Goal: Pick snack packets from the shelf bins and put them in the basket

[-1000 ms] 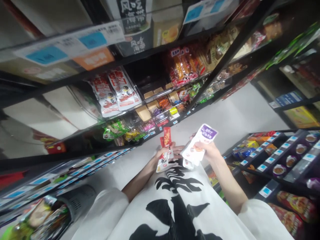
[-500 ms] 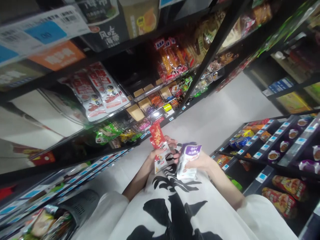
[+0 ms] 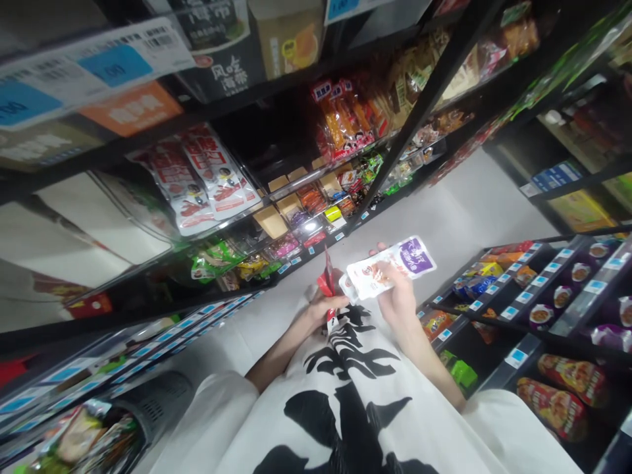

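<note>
I stand in a shop aisle between snack shelves. My left hand is closed around a red and white snack packet, seen edge-on and held upright in front of my white and black shirt. My right hand grips white pouches with a purple label, held flat and tilted to the right at chest height. The two hands are close together, almost touching.
Black metal shelves on the left carry red, orange and green snack bags with blue price tags. A lower rack on the right holds more packets. Grey floor runs ahead. A dark basket with goods sits low left.
My right hand has turned the purple-label pouches from folded downward to flat, face up and raised. The red packet in my left hand has rotated edge-on. The view shifted slightly.
</note>
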{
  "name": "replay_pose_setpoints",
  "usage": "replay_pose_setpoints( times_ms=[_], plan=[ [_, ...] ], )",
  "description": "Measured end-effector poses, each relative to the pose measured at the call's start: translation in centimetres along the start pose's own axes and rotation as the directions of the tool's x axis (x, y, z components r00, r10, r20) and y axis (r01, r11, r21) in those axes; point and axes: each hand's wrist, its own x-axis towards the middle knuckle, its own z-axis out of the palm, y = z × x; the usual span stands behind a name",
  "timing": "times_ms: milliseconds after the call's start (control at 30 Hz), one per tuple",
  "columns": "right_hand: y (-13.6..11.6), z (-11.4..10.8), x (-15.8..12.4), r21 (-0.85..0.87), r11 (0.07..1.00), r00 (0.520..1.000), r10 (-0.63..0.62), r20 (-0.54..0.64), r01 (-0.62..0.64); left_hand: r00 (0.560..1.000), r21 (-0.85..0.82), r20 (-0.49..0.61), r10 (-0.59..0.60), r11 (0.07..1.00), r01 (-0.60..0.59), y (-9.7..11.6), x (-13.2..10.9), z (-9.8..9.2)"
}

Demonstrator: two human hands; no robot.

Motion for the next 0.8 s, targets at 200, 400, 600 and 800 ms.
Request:
replay_pose_setpoints(
  times_ms=[200,400,600,800],
  plan=[
    [0.9,-0.2,-0.2,0.087,0.996,0.985,-0.01,0.17,-0.005,0.98,0.104,0.109,0.167,0.978,-0.178,0.3,-0.2,0.0],
    [2.3,-0.6,-0.1,0.17,0.985,0.972,-0.027,0.234,-0.013,0.971,0.078,0.108,0.214,0.972,-0.223,0.7,-0.3,0.7],
    [2.8,0.1,0.1,0.153,0.987,0.96,-0.004,0.28,-0.04,0.975,0.062,0.075,0.208,0.975,-0.213,0.3,-0.3,0.5],
    [2.9,0.3,0.5,0.142,0.988,0.959,0.01,0.283,-0.052,0.958,0.008,0.024,0.286,0.958,-0.287,0.8,-0.2,1.1]
  ],
)
